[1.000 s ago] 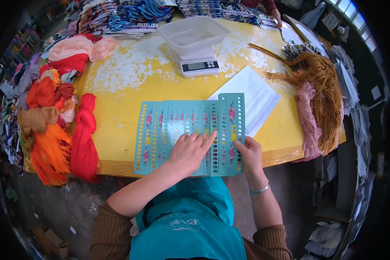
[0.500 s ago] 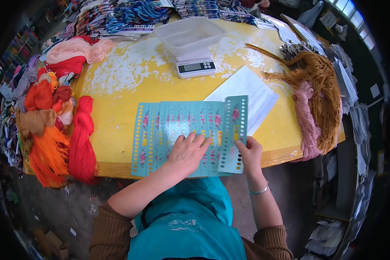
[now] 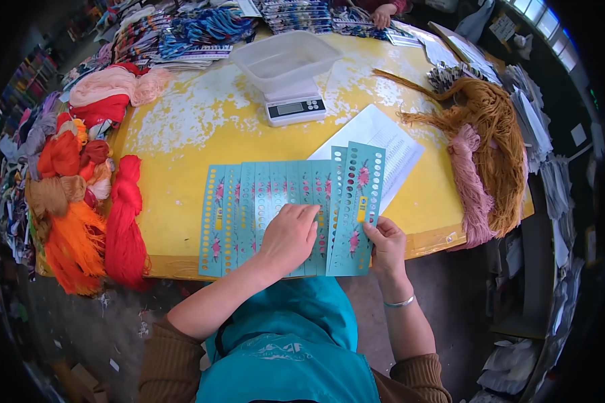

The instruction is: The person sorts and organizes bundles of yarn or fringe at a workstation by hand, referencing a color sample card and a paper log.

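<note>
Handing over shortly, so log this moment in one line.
left hand: over fanned cards | right hand: pinching rightmost card | scale: tray on top

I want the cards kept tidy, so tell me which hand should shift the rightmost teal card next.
Right, most likely: the right hand has its grip on the rightmost teal card, while the left hand is over the overlapping cards farther left.

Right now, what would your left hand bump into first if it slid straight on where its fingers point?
Probably the teal, hole-punched, flower-printed strips in the bare right hand; the left hand points forward and rightward toward them. How high they are raised is unclear.
</note>
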`<state>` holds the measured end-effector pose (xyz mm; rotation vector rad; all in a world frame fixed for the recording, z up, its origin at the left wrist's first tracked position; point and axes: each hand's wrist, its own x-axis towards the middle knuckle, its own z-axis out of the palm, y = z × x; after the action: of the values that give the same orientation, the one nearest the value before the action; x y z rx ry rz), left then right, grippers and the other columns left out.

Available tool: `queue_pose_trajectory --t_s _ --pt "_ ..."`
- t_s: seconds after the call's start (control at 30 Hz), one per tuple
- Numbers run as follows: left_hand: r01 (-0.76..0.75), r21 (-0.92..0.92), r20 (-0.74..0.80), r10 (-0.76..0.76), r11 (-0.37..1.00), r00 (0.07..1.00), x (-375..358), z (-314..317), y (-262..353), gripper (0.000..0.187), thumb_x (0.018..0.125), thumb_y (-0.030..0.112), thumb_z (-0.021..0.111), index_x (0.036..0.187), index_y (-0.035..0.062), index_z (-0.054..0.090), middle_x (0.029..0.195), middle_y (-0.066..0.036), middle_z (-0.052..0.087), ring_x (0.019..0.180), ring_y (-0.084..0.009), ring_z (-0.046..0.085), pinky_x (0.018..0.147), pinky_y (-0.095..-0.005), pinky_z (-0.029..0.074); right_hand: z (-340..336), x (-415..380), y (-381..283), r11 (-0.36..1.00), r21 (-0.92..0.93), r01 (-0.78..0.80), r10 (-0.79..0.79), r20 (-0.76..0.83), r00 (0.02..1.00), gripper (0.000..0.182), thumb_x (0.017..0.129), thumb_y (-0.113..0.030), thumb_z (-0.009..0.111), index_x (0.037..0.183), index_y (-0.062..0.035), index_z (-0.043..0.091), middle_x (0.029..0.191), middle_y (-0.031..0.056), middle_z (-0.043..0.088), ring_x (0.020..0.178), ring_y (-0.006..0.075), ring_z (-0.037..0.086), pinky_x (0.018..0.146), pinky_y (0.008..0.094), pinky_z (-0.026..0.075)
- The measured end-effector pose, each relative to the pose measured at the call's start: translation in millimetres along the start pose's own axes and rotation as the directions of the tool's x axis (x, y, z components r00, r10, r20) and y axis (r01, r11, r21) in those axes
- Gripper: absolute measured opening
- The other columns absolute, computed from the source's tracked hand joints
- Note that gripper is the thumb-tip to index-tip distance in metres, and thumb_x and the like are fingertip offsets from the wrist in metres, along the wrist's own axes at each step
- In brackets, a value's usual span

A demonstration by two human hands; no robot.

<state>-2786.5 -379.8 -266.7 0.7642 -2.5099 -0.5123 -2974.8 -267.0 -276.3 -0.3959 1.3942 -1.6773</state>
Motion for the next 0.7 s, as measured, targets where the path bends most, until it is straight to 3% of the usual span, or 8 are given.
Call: queue_pose_trajectory --t_s 0.07,0.13,0.27,0.37,0.43,0.6,0.7 --pt "0.033 -0.044 -0.037 -0.035 0.998 0.999 0.3 -1.5 4.3 0.035 0.083 0.009 0.061 0.116 -0.002 0.059 0.118 -0.013 0.06 0.104 -0.029 0.056 0.088 -0.0395 0.047 -2.7 2.5 2.4 1.0 -0.021 0.01 -0.01 0.002 1.0 0.012 0.091 0.0 0.06 0.101 0.0077 0.063 0.09 0.0116 0.07 0.074 0.0128 0.067 0.068 0.0257 0.056" --pt "-0.044 0.014 -0.043 0.044 0.999 0.998 0.1 -1.4 5.7 0.035 0.084 0.009 0.061 0.117 -0.0023 0.058 0.119 -0.013 0.06 0.106 -0.029 0.056 0.089 -0.0389 0.047 -5.5 5.4 0.1 0.997 -0.078 0.001 -0.002 -0.011 1.0 0.012 0.091 0.001 0.06 0.101 0.0079 0.063 0.089 0.0113 0.07 0.074 0.0125 0.067 0.067 0.0252 0.056" --pt "-0.06 0.022 -0.015 0.061 0.998 0.998 -1.6 9.7 2.6 0.036 0.084 0.008 0.06 0.118 -0.0015 0.059 0.123 -0.012 0.059 0.109 -0.0288 0.055 0.091 -0.0412 0.046 -18.5 15.4 5.1 0.973 -0.23 0.003 -0.001 0.011 1.0 0.012 0.09 0.002 0.061 0.1 0.0082 0.063 0.088 0.0106 0.07 0.073 0.0113 0.066 0.067 0.024 0.055" --pt "-0.124 0.104 0.0 0.125 0.987 0.992 -1.4 16.1 0.2 0.04 0.082 0.007 0.059 0.121 -0.0012 0.058 0.128 -0.011 0.058 0.113 -0.0266 0.054 0.092 -0.0398 0.045 -16.0 16.0 6.3 0.97 -0.243 0.001 -0.001 0.001 1.0 0.012 0.09 0.002 0.061 0.1 0.0083 0.063 0.086 0.0104 0.07 0.072 0.0107 0.066 0.066 0.0233 0.054" --pt "-0.227 0.171 0.05 0.221 0.959 0.974 -0.7 17.2 -0.6 0.043 0.082 0.007 0.056 0.124 -0.0003 0.058 0.131 -0.009 0.056 0.115 -0.0248 0.052 0.093 -0.0381 0.043 -14.9 17.1 7.0 0.97 -0.242 0.001 -0.001 0.0 1.0 0.012 0.09 0.002 0.061 0.1 0.0083 0.063 0.086 0.0104 0.07 0.071 0.0105 0.066 0.065 0.0231 0.054" --pt "-0.243 0.193 0.133 0.22 0.951 0.966 -4.0 27.9 -0.7 0.044 0.083 0.008 0.054 0.126 0.001 0.057 0.137 -0.009 0.053 0.12 -0.0238 0.049 0.095 -0.0365 0.041 -19.9 22.6 13.5 0.965 -0.261 0.011 -0.013 -0.006 1.0 0.012 0.089 0.002 0.062 0.098 0.0089 0.063 0.084 0.0106 0.07 0.072 0.0103 0.066 0.063 0.0219 0.053" --pt "-0.252 0.195 0.165 0.222 0.948 0.961 -3.6 29.9 -0.9 0.043 0.083 0.008 0.053 0.126 0.0009 0.057 0.138 -0.009 0.051 0.122 -0.0237 0.048 0.097 -0.0364 0.041 -24.0 23.7 11.5 0.928 -0.372 0.009 -0.028 -0.044 0.999 0.011 0.09 -0.002 0.061 0.095 0.0077 0.063 0.079 0.0067 0.068 0.067 0.009 0.063 0.058 0.022 0.051"
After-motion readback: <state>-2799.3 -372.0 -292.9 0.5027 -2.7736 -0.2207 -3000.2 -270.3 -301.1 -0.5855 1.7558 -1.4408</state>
